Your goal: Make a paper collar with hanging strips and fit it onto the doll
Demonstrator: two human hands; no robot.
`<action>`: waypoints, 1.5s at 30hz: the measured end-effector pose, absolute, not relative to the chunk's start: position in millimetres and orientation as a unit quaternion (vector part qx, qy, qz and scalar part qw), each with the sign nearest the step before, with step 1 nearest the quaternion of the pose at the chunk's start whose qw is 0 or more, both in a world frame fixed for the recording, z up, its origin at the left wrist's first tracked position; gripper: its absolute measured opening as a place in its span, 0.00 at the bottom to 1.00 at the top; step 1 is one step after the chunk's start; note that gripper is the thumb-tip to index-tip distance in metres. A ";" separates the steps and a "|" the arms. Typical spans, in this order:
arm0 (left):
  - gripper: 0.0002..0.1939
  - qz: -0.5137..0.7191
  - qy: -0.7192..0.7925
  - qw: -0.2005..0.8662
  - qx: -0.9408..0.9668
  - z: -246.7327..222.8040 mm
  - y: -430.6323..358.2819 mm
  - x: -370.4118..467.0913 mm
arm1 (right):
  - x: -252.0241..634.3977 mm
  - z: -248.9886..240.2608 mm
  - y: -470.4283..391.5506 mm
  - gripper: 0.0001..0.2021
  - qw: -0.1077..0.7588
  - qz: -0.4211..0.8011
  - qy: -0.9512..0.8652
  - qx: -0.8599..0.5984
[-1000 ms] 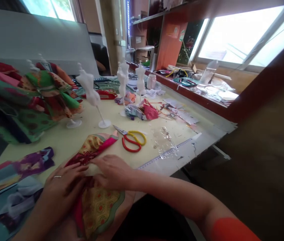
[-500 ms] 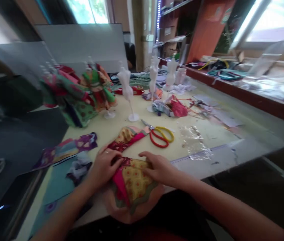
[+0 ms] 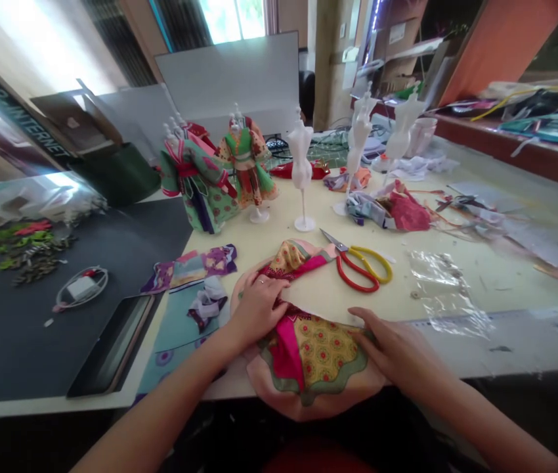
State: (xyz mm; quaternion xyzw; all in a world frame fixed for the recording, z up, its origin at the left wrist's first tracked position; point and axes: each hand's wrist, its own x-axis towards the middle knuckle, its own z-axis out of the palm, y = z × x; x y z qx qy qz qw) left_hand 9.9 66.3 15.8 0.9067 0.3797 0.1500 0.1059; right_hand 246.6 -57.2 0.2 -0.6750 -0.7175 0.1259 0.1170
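Note:
A round patterned cloth piece (image 3: 325,351) spreads at the table's near edge, gold and magenta with a scalloped olive border and a peach outer edge. My left hand (image 3: 259,305), a ring on one finger, rests on its left part with bent fingers closed on the fabric. The contact under those fingers is partly hidden. At the right edge of the cloth is my right hand (image 3: 387,345), index finger and thumb apart, the thumb touching the fabric. Scissors (image 3: 358,263) with one red and one yellow handle lie just beyond the cloth, blades partly open.
White mini mannequins (image 3: 301,157) stand behind, and dressed ones (image 3: 197,177) at back left. Fabric scraps (image 3: 411,207) lie back right, near a clear plastic bag (image 3: 446,289) and a ruler (image 3: 419,323). On the left are folded cloths (image 3: 175,341), a phone (image 3: 111,345) and a cable (image 3: 82,289).
The whole view has swung left, so everything sits further right and more of the dark left table shows. Both hands keep nearly the same place on the cloth.

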 end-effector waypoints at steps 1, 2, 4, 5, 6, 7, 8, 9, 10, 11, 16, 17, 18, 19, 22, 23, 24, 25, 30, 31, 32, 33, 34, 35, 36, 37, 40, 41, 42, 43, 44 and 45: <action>0.14 0.150 0.379 0.110 0.906 16.1 67.2 9.8 | 247.7 0.1 -58.1 0.20 0.112 0.126 -0.717 -0.676; 0.15 0.151 0.378 0.114 0.906 16.4 68.0 9.8 | 248.7 0.2 -58.8 0.20 0.109 0.127 -0.717 -0.677; 0.15 0.152 0.372 0.122 0.907 17.0 69.6 10.1 | 250.6 0.9 -59.9 0.20 0.117 0.130 -0.717 -0.675; 0.15 0.155 0.369 0.127 0.908 17.4 70.1 10.3 | 251.3 1.5 -60.2 0.19 0.126 0.132 -0.717 -0.673; 0.15 0.158 0.364 0.131 0.908 17.9 70.4 10.6 | 251.9 2.4 -60.5 0.19 0.137 0.133 -0.716 -0.672; 0.15 0.163 0.360 0.135 0.909 18.3 70.4 10.8 | 252.4 3.4 -60.7 0.19 0.146 0.136 -0.714 -0.671; 0.15 0.170 0.356 0.139 0.909 18.6 70.0 11.0 | 252.8 4.4 -60.9 0.19 0.154 0.140 -0.711 -0.672; 0.15 0.176 0.353 0.142 0.908 18.8 69.1 11.0 | 253.3 5.2 -61.2 0.19 0.158 0.147 -0.707 -0.673; 0.15 0.187 0.351 0.143 0.907 18.8 67.6 10.8 | 253.8 5.6 -61.5 0.19 0.158 0.155 -0.703 -0.676; 0.15 0.202 0.347 0.141 0.905 18.6 65.4 10.4 | 254.5 5.5 -61.8 0.19 0.155 0.163 -0.700 -0.678; 0.09 0.284 0.305 0.100 0.904 14.7 45.1 8.1 | 260.7 -0.9 -62.9 0.19 0.169 0.140 -0.705 -0.674; 0.08 0.280 0.294 0.094 0.909 12.9 40.5 7.9 | 261.4 -1.6 -63.1 0.18 0.183 0.104 -0.709 -0.673; 0.09 0.273 0.282 0.088 0.916 10.7 36.3 7.9 | 261.3 -1.4 -63.5 0.18 0.199 0.055 -0.713 -0.670; 0.09 0.264 0.272 0.081 0.922 8.1 32.7 7.9 | 260.3 -0.4 -64.1 0.17 0.218 0.000 -0.716 -0.663; 0.10 0.236 0.256 0.054 0.936 -0.1 26.9 8.6 | 250.8 5.3 -67.0 0.15 0.273 -0.089 -0.743 -0.605; 0.10 0.228 0.255 0.049 0.938 -2.3 26.3 8.9 | 246.2 6.8 -67.9 0.14 0.282 -0.079 -0.765 -0.573; 0.10 0.220 0.257 0.048 0.940 -3.9 26.2 9.2 | 241.4 7.6 -68.6 0.14 0.283 -0.061 -0.789 -0.541; 0.10 0.213 0.259 0.049 0.941 -4.9 26.4 9.6 | 236.9 7.3 -68.8 0.14 0.277 -0.045 -0.809 -0.517; 0.10 0.211 0.269 0.075 0.937 -4.0 27.9 10.4 | 229.9 -4.1 -63.4 0.14 0.224 -0.032 -0.821 -0.524; 0.10 0.212 0.270 0.080 0.936 -3.7 28.1 10.3 | 231.3 -6.3 -62.0 0.14 0.223 -0.029 -0.816 -0.532; 0.10 0.213 0.271 0.084 0.935 -3.6 28.2 9.9 | 233.1 -8.1 -61.1 0.13 0.224 -0.027 -0.813 -0.537; 0.10 0.212 0.273 0.087 0.934 -3.7 28.3 9.5 | 235.0 -9.4 -60.5 0.13 0.227 -0.026 -0.810 -0.540; 0.10 0.212 0.276 0.090 0.933 -3.9 28.4 9.1 | 236.8 -10.4 -60.2 0.13 0.230 -0.026 -0.810 -0.539; 0.10 0.212 0.281 0.093 0.932 -4.1 28.4 8.6 | 238.3 -11.1 -60.3 0.13 0.231 -0.025 -0.810 -0.538; 0.10 0.211 0.286 0.096 0.930 -4.4 28.5 8.1 | 239.8 -11.8 -60.5 0.13 0.231 -0.025 -0.811 -0.537; 0.11 0.209 0.291 0.098 0.928 -4.6 28.6 7.7 | 241.1 -12.5 -60.7 0.13 0.231 -0.024 -0.811 -0.537; 0.12 0.203 0.302 0.101 0.926 -5.1 29.2 7.0 | 246.2 -14.8 -60.9 0.12 0.231 -0.020 -0.811 -0.536; 0.12 0.202 0.303 0.102 0.926 -5.3 29.5 6.9 | 248.4 -15.3 -60.8 0.11 0.232 -0.020 -0.811 -0.537; 0.12 0.202 0.303 0.102 0.926 -5.5 29.8 6.8 | 250.8 -15.5 -60.7 0.11 0.233 -0.019 -0.810 -0.539; 0.12 0.203 0.303 0.103 0.926 -5.8 30.1 6.7 | 253.1 -15.1 -60.7 0.10 0.234 -0.019 -0.807 -0.542; 0.12 0.204 0.302 0.103 0.925 -6.1 30.4 6.6 | 255.2 -14.2 -61.0 0.10 0.238 -0.022 -0.804 -0.545; 0.12 0.205 0.302 0.104 0.925 -6.4 30.5 6.4 | 256.7 -12.6 -61.5 0.10 0.243 -0.024 -0.800 -0.547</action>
